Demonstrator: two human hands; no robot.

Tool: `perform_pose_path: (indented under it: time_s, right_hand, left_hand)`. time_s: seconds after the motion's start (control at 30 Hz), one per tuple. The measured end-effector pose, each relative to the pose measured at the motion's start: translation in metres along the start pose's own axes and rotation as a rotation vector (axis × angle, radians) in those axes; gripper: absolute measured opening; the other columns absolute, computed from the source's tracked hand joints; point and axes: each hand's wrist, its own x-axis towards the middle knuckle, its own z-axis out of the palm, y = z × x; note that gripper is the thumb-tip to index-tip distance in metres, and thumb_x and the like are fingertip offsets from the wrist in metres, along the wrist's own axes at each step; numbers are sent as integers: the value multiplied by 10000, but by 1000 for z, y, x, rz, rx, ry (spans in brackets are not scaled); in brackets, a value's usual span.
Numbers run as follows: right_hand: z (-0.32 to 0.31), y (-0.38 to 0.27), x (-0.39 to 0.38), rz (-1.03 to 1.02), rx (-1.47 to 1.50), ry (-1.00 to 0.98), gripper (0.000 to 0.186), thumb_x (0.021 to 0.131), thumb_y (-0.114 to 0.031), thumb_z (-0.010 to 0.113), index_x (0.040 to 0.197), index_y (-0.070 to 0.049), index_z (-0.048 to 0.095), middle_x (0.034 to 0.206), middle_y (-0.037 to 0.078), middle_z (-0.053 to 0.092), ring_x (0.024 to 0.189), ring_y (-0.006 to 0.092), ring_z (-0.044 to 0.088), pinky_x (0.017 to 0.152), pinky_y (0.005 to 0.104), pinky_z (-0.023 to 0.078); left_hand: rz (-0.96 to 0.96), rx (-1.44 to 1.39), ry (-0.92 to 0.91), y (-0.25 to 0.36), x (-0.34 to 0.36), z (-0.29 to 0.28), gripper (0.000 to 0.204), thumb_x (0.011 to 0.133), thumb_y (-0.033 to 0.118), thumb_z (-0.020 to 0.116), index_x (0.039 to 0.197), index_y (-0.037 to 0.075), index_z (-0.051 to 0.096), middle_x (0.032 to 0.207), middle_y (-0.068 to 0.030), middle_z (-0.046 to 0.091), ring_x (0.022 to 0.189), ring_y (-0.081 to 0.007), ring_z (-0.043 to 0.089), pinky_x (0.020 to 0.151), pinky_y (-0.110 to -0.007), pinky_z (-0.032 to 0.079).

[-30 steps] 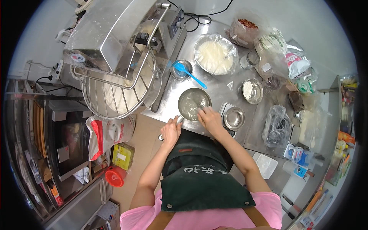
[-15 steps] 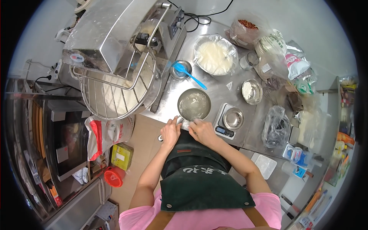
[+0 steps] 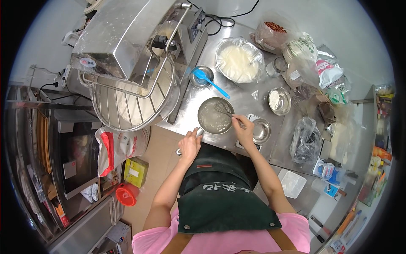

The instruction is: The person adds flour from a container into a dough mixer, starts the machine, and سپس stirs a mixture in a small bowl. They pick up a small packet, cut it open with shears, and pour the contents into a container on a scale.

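Note:
A metal pot [image 3: 200,120] with pale, translucent liquid sits on the steel worktop [image 3: 182,122]. My left hand [image 3: 189,146] is closed on the pot's handle [image 3: 198,131], below and left of it. My right hand [image 3: 243,129] pinches a wire whisk [image 3: 222,109] whose head is inside the pot. Right of the pot, partly behind that hand, a small steel bowl [image 3: 265,132] rests on a scale [image 3: 253,117]. A blue spatula [image 3: 218,89] lies across another small bowl [image 3: 198,82] beyond the pot.
A large mixer [image 3: 110,46] with caged bowl stands left. Behind are a plastic-lined bowl [image 3: 239,63] and a powder-filled bowl [image 3: 279,101]. Bags [image 3: 304,135] crowd the right, near a white tray [image 3: 292,184]. A flour sack [image 3: 105,148] and red bucket [image 3: 127,194] are lower left.
My right hand has moved from beside the handle at the pot's front to its right edge, with the whisk now clearly visible in the liquid. My left hand stays on the handle.

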Motion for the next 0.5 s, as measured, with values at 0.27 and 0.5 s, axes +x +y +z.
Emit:
perform_pose_path:
  time_s: [0.27,0.5]
  right_hand:
    - [-5,10,-16,301,332,-42,165,909,-142,632,906,6,706,663,-6,624,646,57,563,601,215,438]
    - [-5,1,-17,283,259,-85,171,907,-141,629,923,12,706,676,12,634,656,60,572,612,230,454]
  left_hand:
    - [-2,-3,-14,5,1,-2,368,849,206,676,1184,55,662,894,-153,655,743,-368,661,658,-470,517]
    - [4,-10,3,2,1,0,363,851,196,673,1184,51,661,901,-162,657,744,-376,662,659,-475,517]
